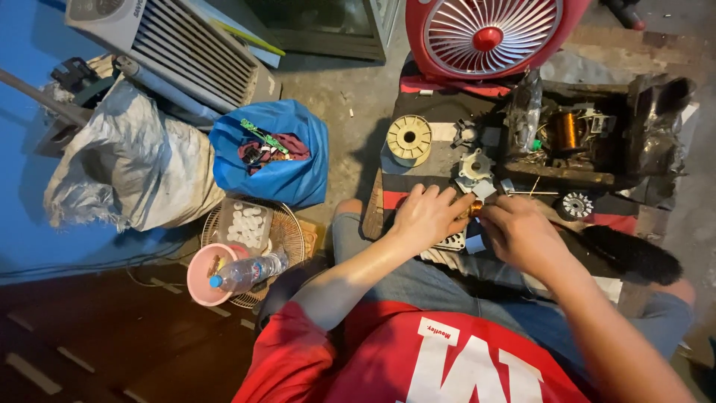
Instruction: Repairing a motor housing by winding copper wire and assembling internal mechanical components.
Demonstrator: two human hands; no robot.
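My left hand (426, 216) and my right hand (520, 235) meet over my knees, both pinching a small copper-wound coil piece (475, 209) between the fingertips. Under the hands lies a flat white metal part (453, 241). Just beyond them on the low striped work board (399, 195) sit a white motor housing part (475, 164), a cream empty wire spool (409, 139) and a small round finned rotor (576, 204). A copper-wound motor coil (565, 131) rests in the dark tray behind.
A red fan (488, 33) stands at the top. A blue bag (272, 153) with parts, a grey sack (130, 164), a fan grille (276, 224) carrying a clear box, a pink bowl (201, 276) and a water bottle (246, 272) lie left. A black brush (630, 254) lies right.
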